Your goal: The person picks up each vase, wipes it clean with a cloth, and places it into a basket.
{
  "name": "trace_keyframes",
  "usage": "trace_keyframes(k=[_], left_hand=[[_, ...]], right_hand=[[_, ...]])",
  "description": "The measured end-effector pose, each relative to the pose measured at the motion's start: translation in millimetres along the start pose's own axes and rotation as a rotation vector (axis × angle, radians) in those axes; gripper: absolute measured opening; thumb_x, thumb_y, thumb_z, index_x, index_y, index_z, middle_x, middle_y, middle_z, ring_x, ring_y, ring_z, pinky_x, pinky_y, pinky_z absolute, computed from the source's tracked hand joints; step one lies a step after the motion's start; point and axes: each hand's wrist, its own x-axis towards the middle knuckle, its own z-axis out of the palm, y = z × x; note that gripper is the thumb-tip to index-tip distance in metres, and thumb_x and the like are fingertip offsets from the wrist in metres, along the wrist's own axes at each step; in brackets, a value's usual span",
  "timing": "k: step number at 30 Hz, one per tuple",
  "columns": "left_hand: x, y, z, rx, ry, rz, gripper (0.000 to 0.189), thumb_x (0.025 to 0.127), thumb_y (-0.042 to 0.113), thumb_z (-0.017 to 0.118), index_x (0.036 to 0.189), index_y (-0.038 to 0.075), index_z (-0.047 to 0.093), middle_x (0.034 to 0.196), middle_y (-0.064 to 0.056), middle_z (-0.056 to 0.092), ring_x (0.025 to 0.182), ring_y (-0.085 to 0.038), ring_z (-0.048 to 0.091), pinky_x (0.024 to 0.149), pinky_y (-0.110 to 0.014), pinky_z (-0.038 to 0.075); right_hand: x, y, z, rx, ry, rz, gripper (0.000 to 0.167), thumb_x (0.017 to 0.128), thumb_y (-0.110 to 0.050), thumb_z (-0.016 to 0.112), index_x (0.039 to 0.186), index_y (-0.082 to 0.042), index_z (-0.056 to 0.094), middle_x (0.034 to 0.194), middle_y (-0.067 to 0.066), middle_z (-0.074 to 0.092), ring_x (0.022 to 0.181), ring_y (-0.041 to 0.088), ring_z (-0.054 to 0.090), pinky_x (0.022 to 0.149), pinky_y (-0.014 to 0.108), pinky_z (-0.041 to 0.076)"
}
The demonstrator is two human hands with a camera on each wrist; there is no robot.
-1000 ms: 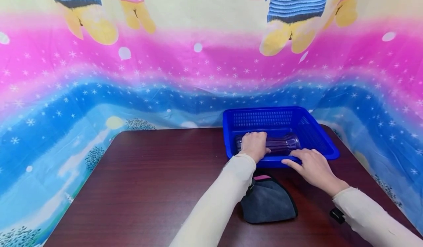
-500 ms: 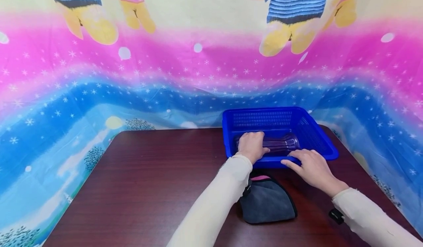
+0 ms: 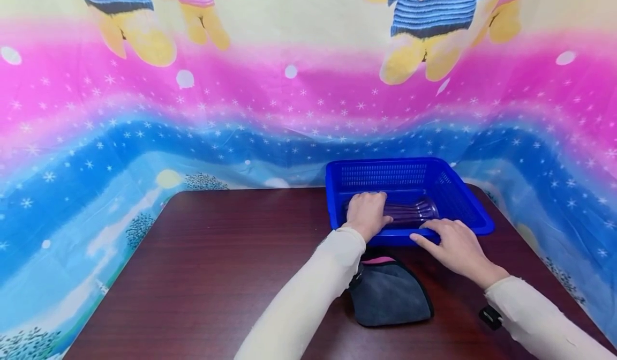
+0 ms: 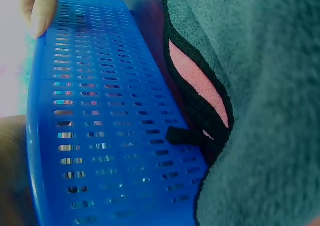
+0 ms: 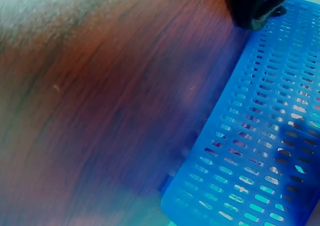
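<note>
A clear ribbed glass vase point(image 3: 414, 210) lies on its side in the blue plastic basket point(image 3: 482, 223). My left hand point(image 3: 366, 214) reaches over the basket's front rim and holds the vase near its left end, hiding that part. At the front rim, right of centre, my right hand point(image 3: 455, 245) grips the basket, fingers over the edge and thumb on the outer side. In the left wrist view, fingers point(image 4: 42, 11) of the right hand show on the rim. Just in front of the basket lies a grey cloth mitt point(image 3: 392, 293) with black edging and pink lining, partly behind my left wrist.
The dark red-brown wooden table point(image 3: 231, 253) extends to the left of the basket. Behind and around it hangs a printed curtain point(image 3: 289, 103) with bears and snowflakes. A black loop point(image 4: 182, 136) on the mitt lies close to the basket's slotted wall.
My left forearm has shifted slightly left, and the left hand has moved a little with it. The right hand, vase, basket and mitt look unchanged.
</note>
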Motion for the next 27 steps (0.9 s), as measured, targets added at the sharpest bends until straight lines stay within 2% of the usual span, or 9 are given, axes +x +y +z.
trace_keyframes(k=[10, 16, 21, 27], left_hand=[[-2.3, -7.7, -2.3, 0.007, 0.046, 0.041, 0.047, 0.091, 0.053, 0.071, 0.131, 0.029, 0.066, 0.122, 0.011, 0.074, 0.108, -0.008, 0.071, 0.099, -0.030, 0.057], [-7.4, -11.1, -8.1, -0.037, 0.089, 0.046, 0.048, 0.093, 0.051, 0.068, 0.134, 0.027, 0.065, 0.128, 0.010, 0.072, 0.114, -0.009, 0.069, 0.104, -0.030, 0.055], [-15.8, -19.6, -13.6, -0.110, 0.140, 0.038, 0.045, 0.095, 0.047, 0.068, 0.134, 0.024, 0.065, 0.132, 0.008, 0.070, 0.122, -0.012, 0.066, 0.110, -0.033, 0.051], [-25.4, -33.3, -22.1, -0.169, 0.199, 0.038, 0.045, 0.095, 0.044, 0.068, 0.134, 0.022, 0.066, 0.133, 0.005, 0.070, 0.124, -0.013, 0.065, 0.110, -0.035, 0.051]], right_hand=[[2.2, 2.5, -1.0, 0.033, -0.012, 0.028, 0.050, 0.093, -0.051, 0.067, 0.114, -0.005, 0.073, 0.110, 0.018, 0.075, 0.103, 0.041, 0.067, 0.092, 0.064, 0.048], [3.1, 1.6, -2.6, 0.115, -0.002, 0.050, 0.045, 0.096, -0.047, 0.065, 0.116, -0.007, 0.073, 0.115, 0.019, 0.074, 0.109, 0.045, 0.066, 0.092, 0.067, 0.049], [5.3, 0.0, -0.6, 0.192, 0.051, 0.071, 0.039, 0.098, -0.041, 0.065, 0.115, -0.007, 0.072, 0.113, 0.018, 0.074, 0.108, 0.043, 0.067, 0.088, 0.065, 0.053], [9.2, -6.0, -0.4, 0.254, 0.117, 0.052, 0.030, 0.098, -0.031, 0.067, 0.113, -0.005, 0.072, 0.112, 0.019, 0.074, 0.108, 0.043, 0.067, 0.088, 0.064, 0.053]])
